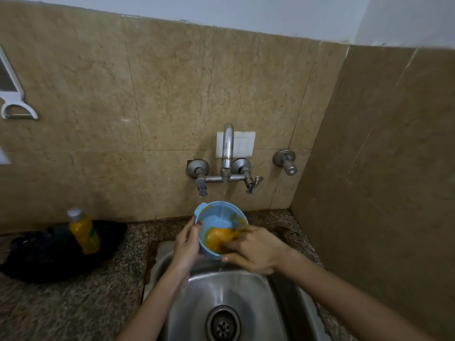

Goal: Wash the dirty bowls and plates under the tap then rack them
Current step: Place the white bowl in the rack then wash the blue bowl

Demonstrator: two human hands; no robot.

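Over steel sink (197, 291), left hand (186, 242) grips blue bowl (216, 217), right hand (256, 249) pinches its stained wall with fingers (237, 243); bottle (83, 232) label unreadable.

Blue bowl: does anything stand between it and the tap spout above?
Nothing visible: the blue bowl sits open below the tap spout; the left hand grips its rim, the right hand reaches inside.

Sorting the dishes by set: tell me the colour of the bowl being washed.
The bowl is light blue, with orange-yellow residue inside; seen in the head view.
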